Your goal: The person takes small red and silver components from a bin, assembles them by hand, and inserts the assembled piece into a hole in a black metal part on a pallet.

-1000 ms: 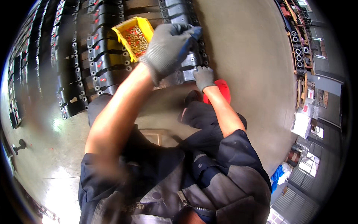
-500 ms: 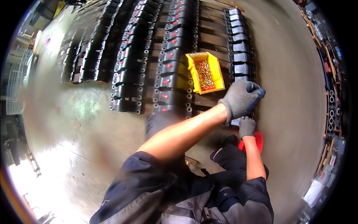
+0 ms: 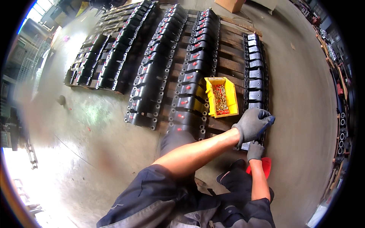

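Your left hand [image 3: 252,125] gloved, fingers curled, over the right black row [image 3: 255,84], your right hand [image 3: 255,151] bent at its near end, cannot tell whether either pinches anything, yellow bin [image 3: 233,99] of fittings [image 3: 220,98] left of both, red object [image 3: 267,166] by your right wrist

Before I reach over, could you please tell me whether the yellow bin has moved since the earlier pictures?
No: the yellow bin keeps its place beside the red-dotted black row; only the view has shifted.
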{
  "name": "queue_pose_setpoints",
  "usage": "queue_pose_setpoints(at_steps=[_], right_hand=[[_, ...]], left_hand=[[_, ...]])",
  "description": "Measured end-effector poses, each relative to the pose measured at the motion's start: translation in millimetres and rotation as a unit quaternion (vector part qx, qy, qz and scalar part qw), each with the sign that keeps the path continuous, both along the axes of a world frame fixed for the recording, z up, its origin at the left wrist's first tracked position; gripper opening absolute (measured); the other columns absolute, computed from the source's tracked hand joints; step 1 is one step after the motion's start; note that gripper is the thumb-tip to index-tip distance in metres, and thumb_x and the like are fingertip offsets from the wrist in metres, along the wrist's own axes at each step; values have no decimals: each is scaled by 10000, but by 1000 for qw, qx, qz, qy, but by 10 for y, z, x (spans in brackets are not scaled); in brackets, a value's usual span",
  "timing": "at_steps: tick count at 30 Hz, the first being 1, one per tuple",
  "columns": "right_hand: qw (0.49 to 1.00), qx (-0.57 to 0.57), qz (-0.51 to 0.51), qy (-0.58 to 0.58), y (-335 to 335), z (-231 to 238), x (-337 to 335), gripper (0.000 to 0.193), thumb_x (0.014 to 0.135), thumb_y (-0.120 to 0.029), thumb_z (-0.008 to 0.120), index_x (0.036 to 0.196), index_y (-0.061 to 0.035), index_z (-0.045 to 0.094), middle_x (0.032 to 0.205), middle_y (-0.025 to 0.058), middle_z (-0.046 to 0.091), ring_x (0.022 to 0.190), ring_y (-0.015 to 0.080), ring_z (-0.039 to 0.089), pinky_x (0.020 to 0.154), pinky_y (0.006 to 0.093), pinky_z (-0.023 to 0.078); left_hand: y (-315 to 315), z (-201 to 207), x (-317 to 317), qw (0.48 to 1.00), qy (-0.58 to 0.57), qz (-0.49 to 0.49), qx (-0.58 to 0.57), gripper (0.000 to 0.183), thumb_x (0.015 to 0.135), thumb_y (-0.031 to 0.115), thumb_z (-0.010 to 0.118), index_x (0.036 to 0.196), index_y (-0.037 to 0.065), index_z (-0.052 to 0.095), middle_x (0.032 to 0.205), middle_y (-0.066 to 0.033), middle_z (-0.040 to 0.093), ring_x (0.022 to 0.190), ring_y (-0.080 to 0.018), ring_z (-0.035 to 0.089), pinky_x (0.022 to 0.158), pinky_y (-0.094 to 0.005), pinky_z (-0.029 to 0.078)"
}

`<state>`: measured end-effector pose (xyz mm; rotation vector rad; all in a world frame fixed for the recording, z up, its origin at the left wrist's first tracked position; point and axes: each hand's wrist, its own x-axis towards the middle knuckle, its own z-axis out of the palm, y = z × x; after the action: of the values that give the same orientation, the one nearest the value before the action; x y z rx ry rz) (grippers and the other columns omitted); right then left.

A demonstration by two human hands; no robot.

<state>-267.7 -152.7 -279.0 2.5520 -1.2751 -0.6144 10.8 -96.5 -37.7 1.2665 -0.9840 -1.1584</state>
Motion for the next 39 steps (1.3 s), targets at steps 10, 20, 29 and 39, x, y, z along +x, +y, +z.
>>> queue_pose_setpoints(at_steps=[10, 20, 29, 39], right_hand=[[999, 23, 0, 22, 34, 114, 35, 183, 942, -211, 524, 989, -143, 688, 1010, 72, 640, 957, 247, 657, 852, 469, 506], [946, 117, -230, -198, 95, 637, 450, 690, 990, -367, 488, 1599, -181, 222, 1562, 205, 364, 1459, 352, 327, 1186, 464, 291], [932, 54, -178, -312, 15, 536, 439, 717, 1007, -340, 461, 1618, -205, 111, 1662, 122, 165, 1529, 310, 165, 1230, 423, 208], [933, 17, -175, -314, -12, 358, 298, 698, 1008, -324, 473, 1615, -216, 144, 1655, 122, 187, 1520, 317, 191, 1224, 431, 225]], left_hand=[[-2, 39, -34, 999, 10, -29, 11, 320, 1001, 272, 608, 1019, -29, 714, 710, 14, 605, 708, -38, 494, 633, -295, 497], [3, -49, -21, 997, 13, -41, 60, 370, 995, 343, 626, 987, -14, 724, 748, 2, 633, 685, -47, 518, 603, -260, 463], [-21, -88, -60, 995, 42, -54, 67, 337, 996, 298, 628, 1057, -21, 721, 853, -8, 696, 771, -51, 589, 675, -245, 509], [-44, -92, -81, 994, 53, -65, 67, 338, 1006, 282, 621, 1098, -33, 706, 895, -25, 709, 802, -56, 612, 688, -237, 522]])
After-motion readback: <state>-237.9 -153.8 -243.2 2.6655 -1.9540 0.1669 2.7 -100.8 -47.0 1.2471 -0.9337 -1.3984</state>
